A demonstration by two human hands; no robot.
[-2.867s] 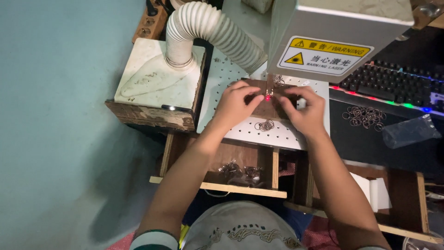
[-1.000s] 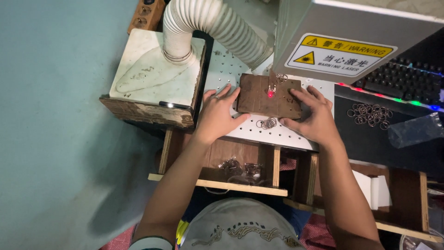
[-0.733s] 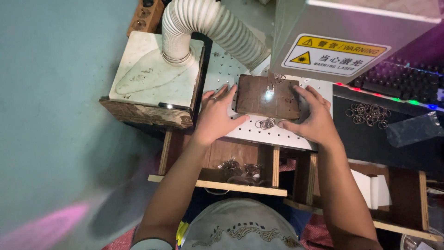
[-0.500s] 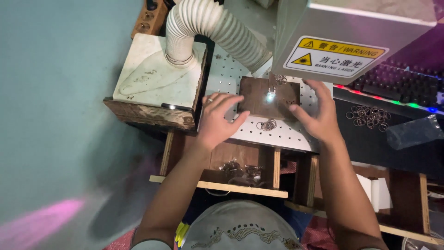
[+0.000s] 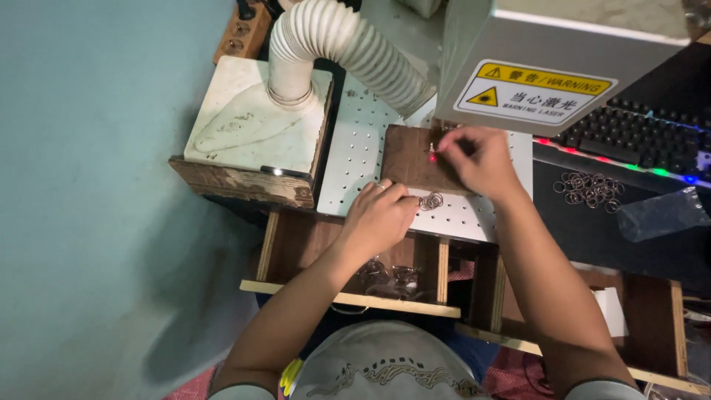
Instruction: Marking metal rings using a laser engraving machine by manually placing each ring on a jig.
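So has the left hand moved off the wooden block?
Yes. The left hand has come back toward the person, off the block, to the rings on the perforated plate.

Yellow-and-white warning label [image 5: 535, 92] on grey machine housing [image 5: 570, 44] – rectangular

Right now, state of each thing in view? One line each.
Left hand: on the perforated plate, fingertips at a small metal ring.
Right hand: fingers pinched over the brown board, by a red light spot.
Brown board: flat on the plate.
Hose: fitted to the white box.
Keyboard: backlit.
Loose rings: piled on the black mat.
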